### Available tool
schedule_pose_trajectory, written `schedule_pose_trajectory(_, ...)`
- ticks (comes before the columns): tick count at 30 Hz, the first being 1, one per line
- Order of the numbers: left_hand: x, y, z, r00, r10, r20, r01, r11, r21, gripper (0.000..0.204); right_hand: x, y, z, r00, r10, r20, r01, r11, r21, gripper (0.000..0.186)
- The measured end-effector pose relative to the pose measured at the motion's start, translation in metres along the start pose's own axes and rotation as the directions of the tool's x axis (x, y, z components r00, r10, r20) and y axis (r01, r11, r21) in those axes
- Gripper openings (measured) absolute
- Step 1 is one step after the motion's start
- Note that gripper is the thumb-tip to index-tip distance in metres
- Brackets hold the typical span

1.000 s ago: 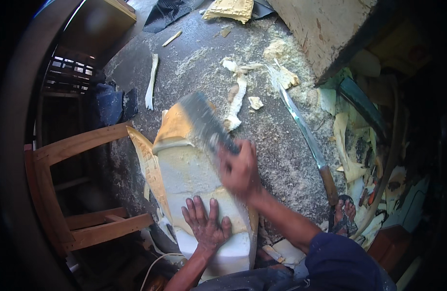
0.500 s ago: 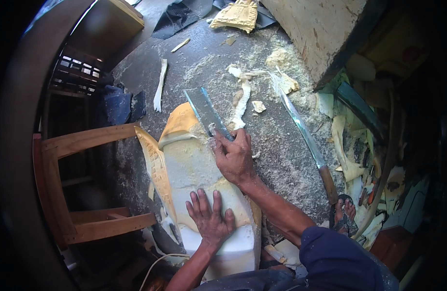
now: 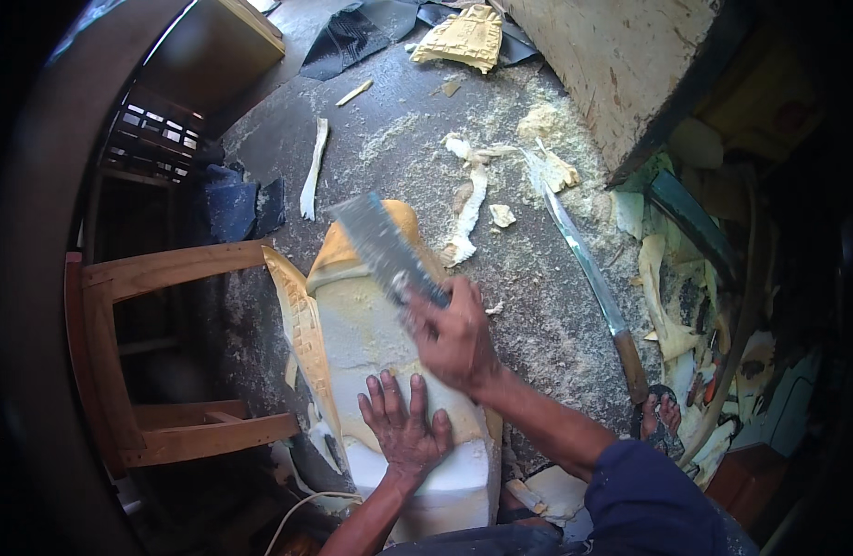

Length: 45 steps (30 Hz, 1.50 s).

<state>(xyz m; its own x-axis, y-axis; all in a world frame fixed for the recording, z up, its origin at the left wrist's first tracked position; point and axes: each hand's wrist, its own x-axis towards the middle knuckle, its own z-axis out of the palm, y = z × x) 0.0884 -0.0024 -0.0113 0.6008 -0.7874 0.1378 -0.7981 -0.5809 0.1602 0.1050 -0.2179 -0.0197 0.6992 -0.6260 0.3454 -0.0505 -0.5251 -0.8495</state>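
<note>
A long piece of seat foam [image 3: 362, 324] lies in front of me, white along the top and yellow-orange at its far end and along the left side. My left hand [image 3: 404, 424] rests flat on the nearer half of the foam, fingers spread. Closed around the near end of a flat grey metal rasp-like plate [image 3: 380, 243] is my right hand [image 3: 452, 335]. The plate slants up and left over the foam's far end, slightly blurred; whether it touches cannot be told.
Foam crumbs cover the dark floor [image 3: 538, 315]. A long knife [image 3: 584, 255] with a wooden handle lies to the right, beside foam scraps [image 3: 466, 213]. A wooden frame [image 3: 181, 264] stands at left, a worn board [image 3: 621, 74] at upper right. My foot [image 3: 663, 414] shows at lower right.
My right hand has drawn the metal plate nearer to me and swung its far tip left across the foam. The left hand stays pressed on the foam. The whole view has shifted slightly.
</note>
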Motion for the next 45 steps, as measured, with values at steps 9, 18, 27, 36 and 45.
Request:
schedule_pose_trajectory(9,0.003,-0.001,0.005,0.999,0.011,-0.034,-0.012,1.000,-0.026,0.068,0.002,0.002,0.003,0.996,0.075,0.038,-0.070,0.992,-0.106,0.031)
schedule_pose_trajectory(18,0.005,-0.001,0.003,1.000,-0.008,-0.012,0.008,1.000,0.002,0.068,0.005,0.012,0.008,0.984,0.176,0.000,-0.174,0.974,-0.145,0.035)
schedule_pose_trajectory(27,0.008,0.003,0.001,0.997,-0.044,0.062,0.043,0.999,0.007,0.073,0.015,0.002,0.009,0.995,0.091,0.028,-0.087,0.987,-0.135,0.030)
schedule_pose_trajectory(36,0.007,0.002,0.005,0.999,-0.043,0.006,0.043,0.999,-0.032,0.069,0.028,-0.001,0.012,0.973,0.216,-0.081,-0.222,0.972,-0.072,0.030)
schedule_pose_trajectory(45,0.010,0.003,0.006,0.999,-0.036,-0.031,0.036,0.999,-0.006,0.068,0.029,0.005,0.010,0.986,0.146,0.076,-0.136,0.983,-0.123,0.029)
